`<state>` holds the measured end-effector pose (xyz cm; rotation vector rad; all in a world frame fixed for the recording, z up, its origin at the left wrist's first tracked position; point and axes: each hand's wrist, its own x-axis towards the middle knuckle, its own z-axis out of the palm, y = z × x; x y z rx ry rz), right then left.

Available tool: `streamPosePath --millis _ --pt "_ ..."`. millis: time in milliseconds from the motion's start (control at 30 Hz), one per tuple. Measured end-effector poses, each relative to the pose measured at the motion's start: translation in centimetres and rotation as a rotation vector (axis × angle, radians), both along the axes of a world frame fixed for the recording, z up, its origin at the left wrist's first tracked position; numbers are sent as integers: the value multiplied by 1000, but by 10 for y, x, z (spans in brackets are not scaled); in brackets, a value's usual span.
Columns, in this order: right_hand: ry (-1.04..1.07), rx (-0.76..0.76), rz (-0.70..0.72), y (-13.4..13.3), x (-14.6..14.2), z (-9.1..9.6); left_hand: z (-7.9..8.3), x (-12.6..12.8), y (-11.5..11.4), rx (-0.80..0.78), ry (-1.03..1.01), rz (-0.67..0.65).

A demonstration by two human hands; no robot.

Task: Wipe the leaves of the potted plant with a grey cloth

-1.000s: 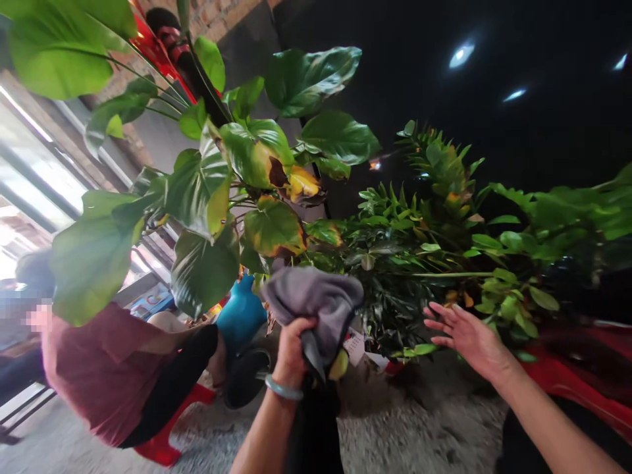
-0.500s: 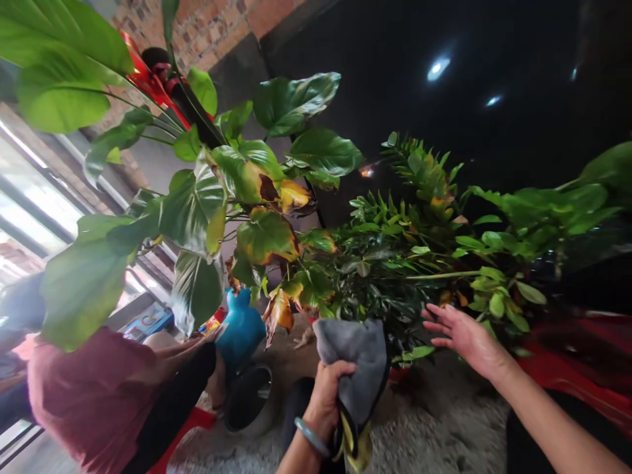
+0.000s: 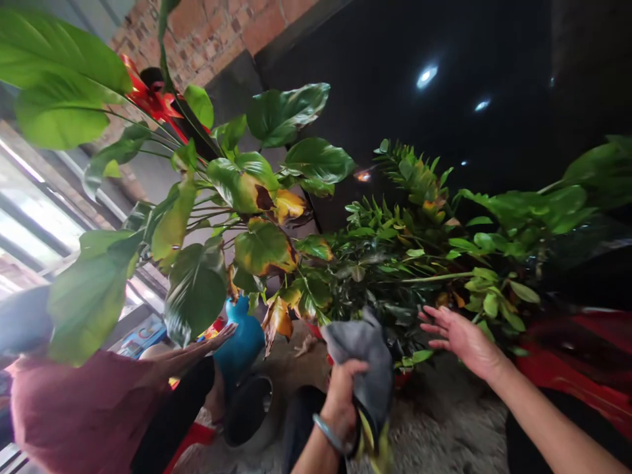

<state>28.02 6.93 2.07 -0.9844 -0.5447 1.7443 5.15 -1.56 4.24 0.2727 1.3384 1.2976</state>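
Observation:
My left hand (image 3: 343, 398) is closed around a grey cloth (image 3: 364, 359) with a yellow-green edge, held low in front of the plants. A pale green bangle (image 3: 328, 433) sits on that wrist. My right hand (image 3: 459, 339) is open, fingers spread, palm toward a feathery plant with small leaflets (image 3: 419, 257), just short of its foliage. To the left rises a large-leaved plant (image 3: 232, 191); some of its leaves are yellow and brown at the edges (image 3: 276, 316).
A person in a dark red top (image 3: 83, 415) sits at lower left, one hand (image 3: 217, 337) reaching toward a blue vase (image 3: 241, 342). A dark pot (image 3: 249, 408) stands on gritty ground (image 3: 434, 428). A brick wall (image 3: 222, 26) rises behind; a red surface (image 3: 582, 368) lies at right.
My left hand with the cloth has dropped from the large leaves and shifted right, toward the feathery plant. The view has tilted slightly. My right hand has barely moved.

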Motion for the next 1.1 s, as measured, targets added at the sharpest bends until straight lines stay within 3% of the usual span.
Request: streamPosePath --millis 33,100,200,267,333,367,433,500,567,633,700,767,867,933,1000,1100 --pt "-5 10 7 1 1 -2 -7 5 -11 -24 -14 -61" --pt "-2 49 19 2 2 -7 3 10 -22 -49 -32 -126" --pt "14 90 15 3 4 -13 59 2 -10 36 -19 -57" --pt "26 96 16 3 5 -15 99 -10 12 234 -2 145" --pt "45 103 26 5 7 -16 121 -19 32 375 19 306" --pt "55 106 30 5 8 -16 122 -21 39 402 37 354" --pt "68 102 31 6 8 -15 105 -18 42 346 90 348" --pt "67 88 32 6 8 -14 71 -6 31 205 144 220" --pt "61 75 27 5 6 -12 40 9 13 67 134 6" --pt "55 69 15 3 5 -10 27 22 -1 53 97 -144" --pt "51 68 11 2 4 -10 39 29 -5 118 55 -225" --pt "47 76 12 2 5 -10 70 28 5 204 19 -216" --pt "48 96 13 2 8 -12 119 21 38 354 -44 -1" --pt "55 107 16 3 9 -11 132 22 61 444 -82 156" --pt "76 103 15 3 9 -11 123 30 75 442 -83 197" --pt "101 84 12 3 8 -10 79 50 66 280 -19 28"
